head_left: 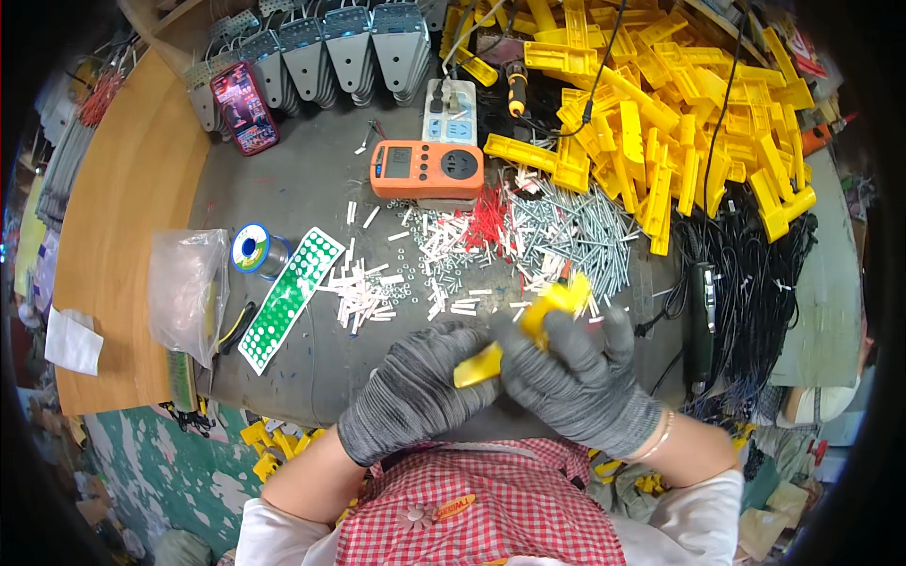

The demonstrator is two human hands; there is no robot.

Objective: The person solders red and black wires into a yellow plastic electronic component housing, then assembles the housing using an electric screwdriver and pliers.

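A yellow plastic part (479,366) slants between my two gloved hands at the near edge of the table. My left hand (413,389), in a grey knitted glove, closes on its lower end. From the right, my right hand (578,377), gloved alike, grips it further up, and its fingers cover the middle. The far end sticks out past those fingers and is blurred. Just beyond the hands lie white sleeve pieces (363,294), small metal nuts (404,274), long silvery screws (576,231) and red bits (487,219).
Yellow parts (651,104) are heaped at the back right. Black cables (755,283) and a dark-handled tool (701,325) lie right. An orange meter (427,170), power strip (450,118), phone (245,108) and metal brackets (401,47) stand behind. A solder spool (257,250) and green-dotted sheet (291,300) lie left.
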